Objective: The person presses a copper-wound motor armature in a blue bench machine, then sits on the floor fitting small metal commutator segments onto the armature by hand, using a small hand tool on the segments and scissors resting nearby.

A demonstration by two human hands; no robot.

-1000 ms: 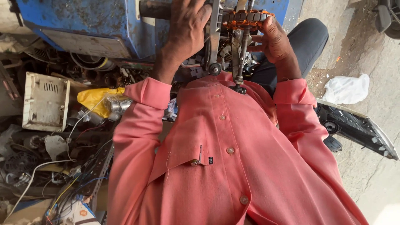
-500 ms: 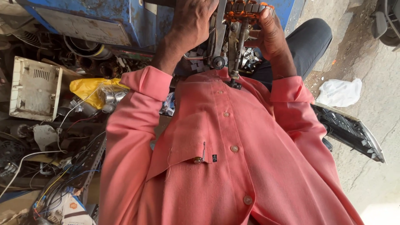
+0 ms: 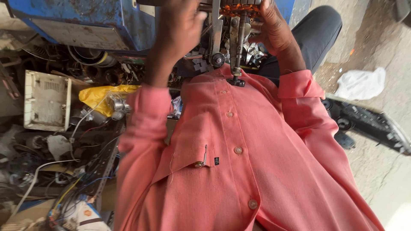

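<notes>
Hands raised; left hand [image 3: 180,30] and right hand [image 3: 278,32] grip motor part [image 3: 235,25].

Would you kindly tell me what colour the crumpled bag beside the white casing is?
Yellow: the crumpled plastic bag shows best in the head view.

Just below the chipped, rough-painted blue metal box [image 3: 81,21], the upright steel rods [image 3: 238,42] look dull and greasy, the salmon-pink cotton shirt [image 3: 239,162] is matt and soft, and left of the box's underside sits a grimy cream plastic casing [image 3: 47,100].
</notes>
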